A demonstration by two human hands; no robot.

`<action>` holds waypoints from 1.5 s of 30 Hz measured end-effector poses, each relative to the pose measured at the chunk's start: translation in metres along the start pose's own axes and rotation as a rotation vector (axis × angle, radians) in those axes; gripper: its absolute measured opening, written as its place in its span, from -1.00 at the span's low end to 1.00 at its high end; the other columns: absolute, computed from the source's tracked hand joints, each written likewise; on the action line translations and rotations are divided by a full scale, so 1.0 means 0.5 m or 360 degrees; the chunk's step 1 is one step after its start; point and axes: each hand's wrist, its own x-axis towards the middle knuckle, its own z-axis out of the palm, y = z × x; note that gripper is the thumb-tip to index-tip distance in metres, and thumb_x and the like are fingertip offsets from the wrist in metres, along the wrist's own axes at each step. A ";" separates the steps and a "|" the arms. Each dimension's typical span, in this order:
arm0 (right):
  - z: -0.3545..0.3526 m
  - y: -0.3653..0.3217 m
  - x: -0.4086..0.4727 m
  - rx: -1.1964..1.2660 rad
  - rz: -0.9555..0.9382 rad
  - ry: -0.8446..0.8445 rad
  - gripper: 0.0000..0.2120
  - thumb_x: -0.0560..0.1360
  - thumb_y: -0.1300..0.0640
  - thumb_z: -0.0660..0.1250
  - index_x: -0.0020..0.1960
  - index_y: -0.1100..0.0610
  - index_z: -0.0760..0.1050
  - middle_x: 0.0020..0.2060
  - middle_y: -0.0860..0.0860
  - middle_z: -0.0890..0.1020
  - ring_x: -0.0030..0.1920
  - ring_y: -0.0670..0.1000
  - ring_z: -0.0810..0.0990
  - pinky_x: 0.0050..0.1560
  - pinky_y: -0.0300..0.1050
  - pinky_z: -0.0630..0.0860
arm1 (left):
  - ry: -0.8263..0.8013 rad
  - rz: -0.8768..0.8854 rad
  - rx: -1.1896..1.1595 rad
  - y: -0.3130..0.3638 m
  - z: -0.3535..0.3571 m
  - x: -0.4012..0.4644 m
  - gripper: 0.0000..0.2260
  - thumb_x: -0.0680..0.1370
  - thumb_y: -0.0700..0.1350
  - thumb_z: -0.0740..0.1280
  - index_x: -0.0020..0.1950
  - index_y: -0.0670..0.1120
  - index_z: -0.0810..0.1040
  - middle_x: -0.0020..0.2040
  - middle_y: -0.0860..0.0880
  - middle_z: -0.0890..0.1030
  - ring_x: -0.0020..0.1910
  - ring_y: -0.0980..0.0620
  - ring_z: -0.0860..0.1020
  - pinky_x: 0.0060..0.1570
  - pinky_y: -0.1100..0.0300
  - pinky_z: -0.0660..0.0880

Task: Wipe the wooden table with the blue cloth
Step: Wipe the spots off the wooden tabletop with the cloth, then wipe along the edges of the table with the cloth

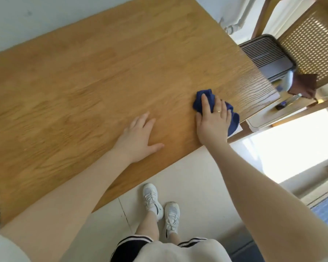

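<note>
Right hand (213,121) lies flat, fingers straight, pressing the bunched cloth (233,118) onto the table (87,76); cloth shows beyond the fingertips and to the hand's right, at the table's right corner. Left hand (138,138) well left of it, palm down on bare wood, fingers spread, holding nothing.

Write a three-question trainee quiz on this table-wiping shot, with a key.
1. True or false: the left hand holds the blue cloth.
2. Which corner of the wooden table is being wiped? A) the near right one B) the far left one
3. Fill in: the left hand lies ___ on the tabletop.

Key: 1. False; the right hand presses it. 2. A. 3. Flat.
</note>
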 end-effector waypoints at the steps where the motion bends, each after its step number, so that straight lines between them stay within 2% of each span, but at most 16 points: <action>1: 0.006 -0.019 -0.033 0.0023 -0.0022 0.0016 -0.54 0.57 -0.02 0.01 0.46 0.00 0.18 0.45 0.20 0.22 0.45 0.23 0.13 0.42 0.17 -0.01 | -0.0018 0.0075 0.0022 0.011 -0.009 0.025 -0.26 0.51 0.20 0.26 0.54 -0.03 -0.02 0.55 0.02 -0.12 0.52 -0.03 -0.08 0.44 -0.02 0.04; 4: 0.014 -0.049 -0.102 0.0029 -0.0279 -0.0102 -0.55 0.55 -0.02 -0.02 0.42 -0.01 0.28 0.40 0.19 0.32 0.41 0.23 0.24 0.39 0.15 0.10 | -0.0054 0.0291 0.0123 0.049 -0.046 0.103 -0.24 0.50 0.16 0.31 0.54 -0.05 0.00 0.56 -0.01 -0.10 0.52 -0.05 -0.05 0.44 -0.02 0.06; 6: 0.008 -0.032 -0.083 0.0035 -0.0328 -0.0127 -0.58 0.56 0.01 0.00 0.40 -0.02 0.31 0.40 0.17 0.34 0.40 0.22 0.27 0.38 0.14 0.13 | -0.0070 0.0364 0.0184 0.069 -0.066 0.149 -0.20 0.47 0.17 0.34 0.54 -0.04 -0.03 0.56 -0.01 -0.12 0.53 -0.07 -0.06 0.44 -0.04 0.06; 10: -0.019 0.058 0.036 0.0026 0.0081 0.0075 -0.57 0.57 0.11 0.13 0.43 -0.02 0.24 0.43 0.16 0.27 0.41 0.23 0.21 0.40 0.14 0.08 | -0.0126 0.0425 0.0264 0.091 -0.073 0.208 -0.13 0.44 0.27 0.30 0.55 -0.04 -0.10 0.56 -0.05 -0.11 0.52 -0.09 -0.06 0.45 -0.04 0.06; 12: -0.041 0.106 0.087 -0.0011 0.0302 0.0093 -0.55 0.59 0.09 0.11 0.46 -0.02 0.17 0.45 0.16 0.21 0.42 0.23 0.16 0.41 0.14 0.05 | -0.0100 0.0543 0.0398 0.101 -0.059 0.214 -0.12 0.43 0.31 0.27 0.55 -0.04 -0.11 0.56 -0.06 -0.07 0.52 -0.08 -0.05 0.46 -0.03 0.01; 14: -0.043 0.117 0.099 -0.0041 0.0364 0.0125 -0.55 0.59 0.09 0.10 0.46 -0.01 0.16 0.46 0.18 0.18 0.43 0.23 0.13 0.42 0.14 0.02 | -0.0049 0.0522 0.0507 0.108 -0.045 0.216 -0.03 0.37 0.35 0.30 0.54 -0.04 -0.15 0.56 -0.10 -0.11 0.53 -0.09 -0.07 0.46 -0.01 -0.05; 16: -0.029 0.096 0.069 -0.0008 0.0240 0.0146 -0.57 0.58 0.11 0.10 0.44 0.01 0.23 0.43 0.21 0.24 0.41 0.25 0.19 0.41 0.16 0.06 | -0.0023 0.0418 0.0556 0.114 -0.039 0.219 0.05 0.31 0.38 0.33 0.54 -0.05 -0.18 0.55 -0.13 -0.15 0.53 -0.09 -0.09 0.46 -0.01 -0.06; 19: -0.014 0.068 0.007 0.0102 -0.0095 0.0075 -0.60 0.54 0.08 0.07 0.35 0.03 0.37 0.36 0.21 0.38 0.36 0.26 0.31 0.34 0.19 0.19 | -0.0072 0.0352 0.0592 0.131 -0.042 0.223 0.08 0.29 0.36 0.37 0.54 -0.05 -0.18 0.55 -0.14 -0.18 0.53 -0.09 -0.11 0.47 0.00 -0.05; 22: -0.039 0.110 0.035 0.0143 -0.0322 -0.0028 -0.62 0.53 0.07 0.08 0.31 0.05 0.41 0.32 0.20 0.43 0.31 0.28 0.37 0.30 0.19 0.25 | -0.0135 0.0330 0.0628 0.146 -0.050 0.229 0.08 0.29 0.32 0.40 0.54 -0.08 -0.18 0.54 -0.18 -0.19 0.53 -0.13 -0.12 0.46 0.02 -0.04; 26: -0.080 0.221 0.170 0.0039 -0.0249 -0.0038 -0.60 0.53 0.11 0.10 0.36 0.07 0.36 0.33 0.22 0.40 0.32 0.29 0.33 0.30 0.23 0.22 | -0.0200 0.0263 0.0559 0.151 -0.056 0.230 0.10 0.28 0.28 0.44 0.54 -0.05 -0.19 0.54 -0.11 -0.25 0.53 -0.09 -0.16 0.46 0.02 -0.05; 30: -0.098 0.294 0.289 -0.0112 -0.0409 -0.0113 -0.57 0.54 0.09 0.09 0.41 0.06 0.27 0.37 0.23 0.34 0.35 0.30 0.29 0.30 0.26 0.27 | -0.0238 0.0178 0.0537 0.156 -0.052 0.230 0.10 0.28 0.25 0.46 0.54 -0.02 -0.22 0.53 -0.05 -0.30 0.52 -0.02 -0.20 0.46 0.06 -0.07; 34: -0.093 0.276 0.288 -0.0089 -0.0410 -0.0165 -0.59 0.58 0.07 0.08 0.42 0.01 0.25 0.41 0.19 0.29 0.40 0.28 0.21 0.34 0.24 0.18 | -0.0268 0.0122 0.0612 0.169 -0.060 0.233 0.12 0.27 0.24 0.46 0.53 -0.04 -0.23 0.53 -0.04 -0.30 0.52 -0.02 -0.19 0.47 0.07 -0.05; 37: -0.082 0.222 0.223 0.0031 -0.0657 -0.0314 -0.55 0.54 0.02 -0.02 0.39 0.02 0.31 0.40 0.19 0.32 0.40 0.28 0.24 0.34 0.22 0.18 | -0.0286 0.0090 0.0654 0.174 -0.061 0.234 0.13 0.27 0.26 0.45 0.53 -0.04 -0.25 0.52 -0.05 -0.31 0.52 -0.02 -0.21 0.47 0.06 -0.05; 40: -0.066 0.150 0.149 0.0199 -0.0972 -0.0517 -0.55 0.49 0.10 0.05 0.36 0.01 0.36 0.37 0.20 0.37 0.38 0.28 0.30 0.31 0.21 0.23 | -0.0239 0.0035 0.0700 0.178 -0.062 0.225 0.12 0.27 0.31 0.42 0.53 -0.03 -0.26 0.53 -0.04 -0.29 0.52 -0.01 -0.19 0.47 0.04 -0.11; 42: -0.061 0.115 0.115 0.0206 -0.1147 -0.0591 -0.53 0.47 0.19 0.11 0.36 0.00 0.36 0.37 0.22 0.36 0.38 0.29 0.29 0.30 0.21 0.23 | -0.0115 -0.0084 0.0663 0.178 -0.058 0.207 0.15 0.26 0.35 0.41 0.53 -0.07 -0.25 0.54 -0.06 -0.26 0.53 -0.03 -0.17 0.47 0.03 -0.11; 45: -0.062 0.093 0.083 0.0175 -0.1178 -0.0610 -0.41 0.40 0.38 0.25 0.37 0.01 0.36 0.39 0.23 0.32 0.39 0.29 0.26 0.25 0.24 0.25 | 0.0053 -0.0304 0.0407 0.171 -0.041 0.149 0.05 0.35 0.32 0.36 0.53 -0.12 -0.21 0.54 -0.10 -0.23 0.53 -0.06 -0.13 0.48 0.02 -0.04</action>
